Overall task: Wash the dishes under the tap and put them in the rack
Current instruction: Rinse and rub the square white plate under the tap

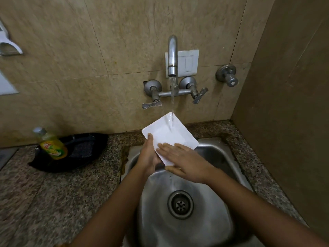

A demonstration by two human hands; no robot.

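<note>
A white square plate point(175, 132) is tilted over the steel sink point(213, 154), and water from the wall tap point(172, 56) runs onto its upper part. My left hand point(148, 155) grips the plate's left edge, thumb on top and fingers underneath. Laid flat on the plate's lower face, my right hand point(185, 164) has its fingers straight. No rack is in view.
A yellow dish-soap bottle point(52, 144) stands on a dark cloth point(78, 150) on the granite counter point(53, 193) left of the sink. Two tap levers point(151, 105) point(200, 98) stick out below the spout. A brown wall point(284, 104) closes the right side.
</note>
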